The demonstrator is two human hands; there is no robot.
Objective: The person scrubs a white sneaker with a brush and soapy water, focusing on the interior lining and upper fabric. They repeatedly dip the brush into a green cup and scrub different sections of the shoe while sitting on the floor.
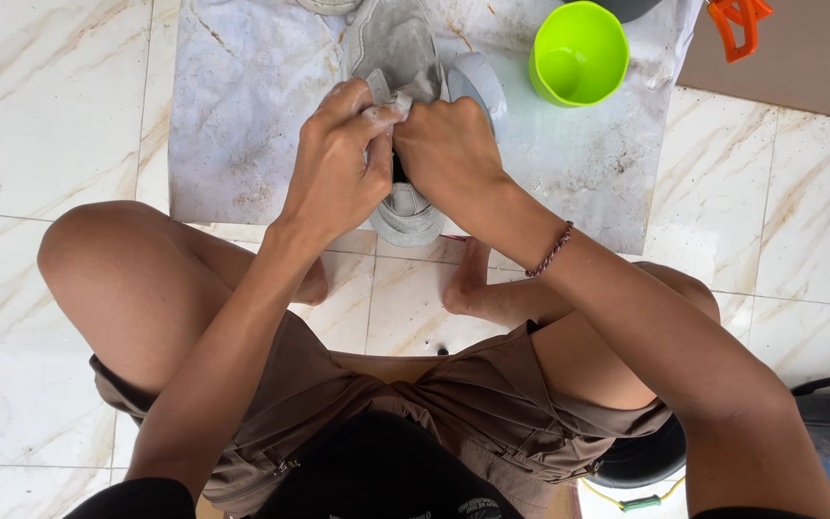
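A wet, stained sheet (242,125) lies on the tiled floor (50,115) across the upper middle of the frame; its left edge runs down at the upper left, its lower edge crosses just above the person's knees, and its right edge slants down from the upper right. Left of the sheet the tiles lie open, and more open tile shows at the right middle. A brown board (799,67) fills the upper right corner, with an orange plastic clip (742,19) at its edge. On the sheet at the upper right stands a bright green cup (578,53); its inside looks bare, though whether it holds water cannot be told. A grey shoe (396,58) lies lengthwise in the upper centre of the sheet, its heel end toward the person and hanging slightly over the sheet's lower edge. Just right of the shoe, a rounded pale grey thing (482,82) shows partly behind the knuckles. The left hand (338,168) is curled closed, its fingertips pinching a small soapy rag (381,101) against the shoe's opening. The right hand (449,154) is also closed into a fist, gripping the shoe's side and touching the left hand. A braided bracelet (551,250) circles the right wrist.
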